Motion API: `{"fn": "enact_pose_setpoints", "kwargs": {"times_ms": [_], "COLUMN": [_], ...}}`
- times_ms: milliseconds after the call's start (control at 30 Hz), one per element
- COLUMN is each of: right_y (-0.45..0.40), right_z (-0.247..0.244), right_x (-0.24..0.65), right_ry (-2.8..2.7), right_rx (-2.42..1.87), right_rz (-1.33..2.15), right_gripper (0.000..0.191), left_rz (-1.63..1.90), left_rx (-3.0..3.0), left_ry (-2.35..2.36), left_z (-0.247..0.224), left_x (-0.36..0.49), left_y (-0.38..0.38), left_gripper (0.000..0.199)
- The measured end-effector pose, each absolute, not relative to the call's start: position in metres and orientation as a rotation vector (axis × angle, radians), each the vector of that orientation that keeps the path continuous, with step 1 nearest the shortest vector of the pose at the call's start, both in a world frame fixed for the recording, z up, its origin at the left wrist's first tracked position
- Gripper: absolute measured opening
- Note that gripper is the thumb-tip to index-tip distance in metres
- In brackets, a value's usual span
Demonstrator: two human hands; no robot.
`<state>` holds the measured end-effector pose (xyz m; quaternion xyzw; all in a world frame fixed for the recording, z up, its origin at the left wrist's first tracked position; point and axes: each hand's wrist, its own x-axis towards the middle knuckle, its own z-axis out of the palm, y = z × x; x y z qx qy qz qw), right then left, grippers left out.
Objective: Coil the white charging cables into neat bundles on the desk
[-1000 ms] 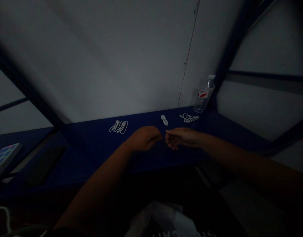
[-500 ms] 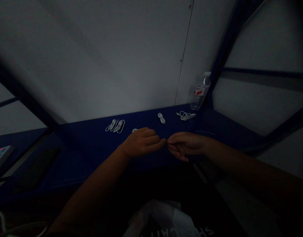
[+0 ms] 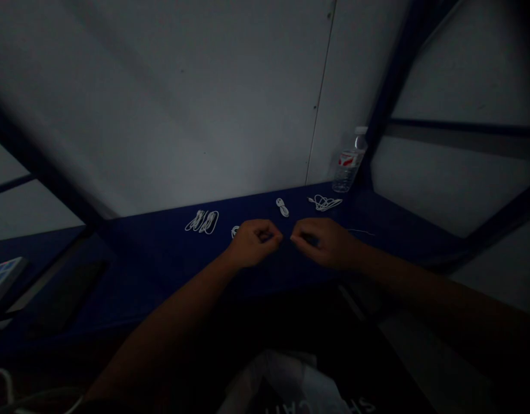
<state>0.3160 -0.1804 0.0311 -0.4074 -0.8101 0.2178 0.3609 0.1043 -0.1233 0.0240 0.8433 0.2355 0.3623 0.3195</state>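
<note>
Over the blue tabletop (image 3: 170,253), my left hand (image 3: 257,242) is curled with thumb and fingertips pressed together. Facing it a small gap away, my right hand (image 3: 319,242) makes a similar pinch. Anything held in either pinch is too small or dark to make out. A coiled white cable (image 3: 235,231) is partly hidden behind my left hand. Behind the hands lies a small white cable bundle (image 3: 282,207). Farther right is a looser white cable (image 3: 324,203), and to the left two cable bundles (image 3: 203,221) lie side by side.
A clear bottle (image 3: 349,164) with a red and white label stands at the back right by the wall. A thin pale strand (image 3: 360,232) lies right of my right hand. At the left are a dark flat object (image 3: 69,296) and a white-edged box (image 3: 5,279).
My hands have turned and moved slightly apart, from fingertips meeting to two separate pinches. The fingers of my right hand have curled in, and more of the coiled cable by my left hand shows.
</note>
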Motion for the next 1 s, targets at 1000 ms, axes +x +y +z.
{"fn": "enact_pose_setpoints", "kwargs": {"times_ms": [1000], "right_y": [-0.187], "right_z": [0.012], "right_x": [0.328], "right_ry": [-1.281], "right_rx": [-1.098], "right_rz": [1.853], "right_gripper": [0.028], "left_rz": [1.293], "left_rx": [3.408], "left_ry": [-0.011], "left_z": [0.027], "left_x": [0.09], "left_y": [-0.139], "left_gripper": [0.011]}}
